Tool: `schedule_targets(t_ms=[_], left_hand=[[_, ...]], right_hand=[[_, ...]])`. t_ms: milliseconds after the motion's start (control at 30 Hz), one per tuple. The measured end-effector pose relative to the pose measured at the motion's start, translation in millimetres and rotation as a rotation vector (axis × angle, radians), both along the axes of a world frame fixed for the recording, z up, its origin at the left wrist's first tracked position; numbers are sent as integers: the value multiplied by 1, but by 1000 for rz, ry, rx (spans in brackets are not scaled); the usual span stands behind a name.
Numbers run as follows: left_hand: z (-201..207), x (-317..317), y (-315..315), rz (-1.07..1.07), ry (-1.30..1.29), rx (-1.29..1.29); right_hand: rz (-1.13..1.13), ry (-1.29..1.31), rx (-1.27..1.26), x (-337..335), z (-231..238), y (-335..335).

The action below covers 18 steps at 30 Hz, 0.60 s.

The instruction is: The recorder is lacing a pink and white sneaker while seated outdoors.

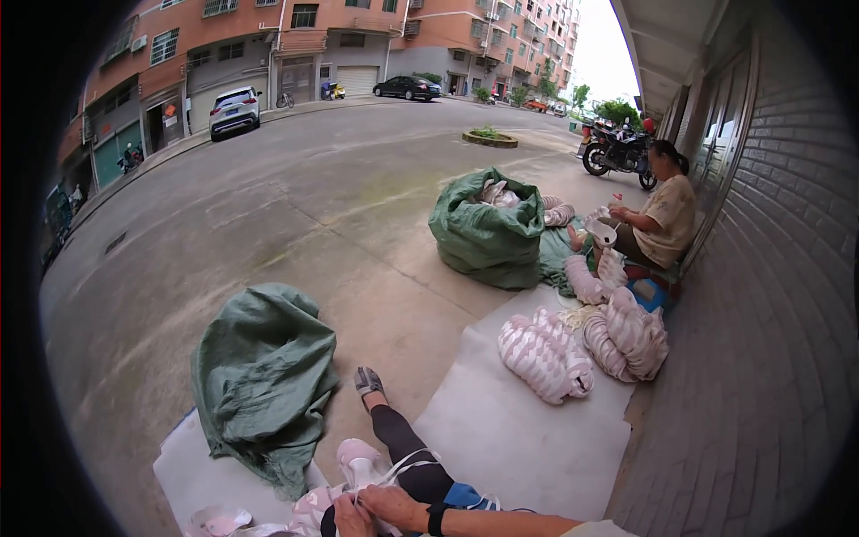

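At the lower edge, my left hand (352, 516) and my right hand (395, 507) are close together over my lap. Both have their fingers closed on a thin white strip (407, 466), whose loose loops rise above my leg. Under and around the hands lie pink-and-white soft pieces (360, 456), shaped somewhat like shoe uppers; my hands partly cover them. A dark band circles my right wrist. Left of my hands, a separate pink-and-white piece (220, 520) lies near the picture's rim.
A crumpled green sack (264, 376) lies to the left, and a filled green sack (488, 237) stands ahead. Bundled pink-and-white pieces (544, 355) rest on a white sheet (528, 443). A seated person (667, 210) handles a similar piece beside the brick wall (761, 322).
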<state>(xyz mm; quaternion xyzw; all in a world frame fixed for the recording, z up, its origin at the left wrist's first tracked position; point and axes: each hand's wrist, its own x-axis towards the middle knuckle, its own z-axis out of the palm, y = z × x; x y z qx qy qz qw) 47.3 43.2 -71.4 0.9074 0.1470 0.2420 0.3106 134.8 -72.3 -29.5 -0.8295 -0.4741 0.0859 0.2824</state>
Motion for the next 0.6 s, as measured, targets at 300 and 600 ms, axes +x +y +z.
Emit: schedule_targets(t_ms=[300, 600], left_hand=[[23, 7, -4, 10, 269, -114], [42, 10, -11, 48, -27, -127]], right_hand=[[61, -15, 11, 3, 8, 0], [108, 277, 57, 17, 32, -24]])
